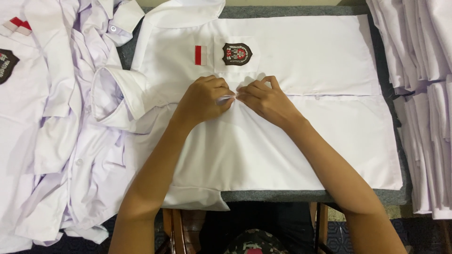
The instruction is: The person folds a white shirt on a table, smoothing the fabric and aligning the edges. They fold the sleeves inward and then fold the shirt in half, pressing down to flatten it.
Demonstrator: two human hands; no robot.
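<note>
— Two hands mid-frame, both on the same thing: white shirt (301, 136) laid flat on the grey-topped table (310, 195), collar end toward the left, hem toward the right.

— Where's the shirt rel. to the hands?

— Right under them. Left hand (203, 99) & right hand (263, 99) meet at the front opening, approx. centre of the shirt, just below the chest pocket w/ the dark badge (237, 53). Small red-and-white patch (201, 55) sits just beside the badge, on its left in the frame.

— Hand state?

— Left: fingers curled in, pinching a small fold of the white cloth at the placket. Right: fingers bent, tips pressed onto the cloth, touching the left hand's fingertips. Can't tell if there's a button betw. them, too small.

— Around it?

— Heap of loose white shirts (70, 141) on the left side, crumpled, overlapping the table edge. Stack of folded white shirts (423, 94) along the right edge, near the hem but apart from both hands.
</note>
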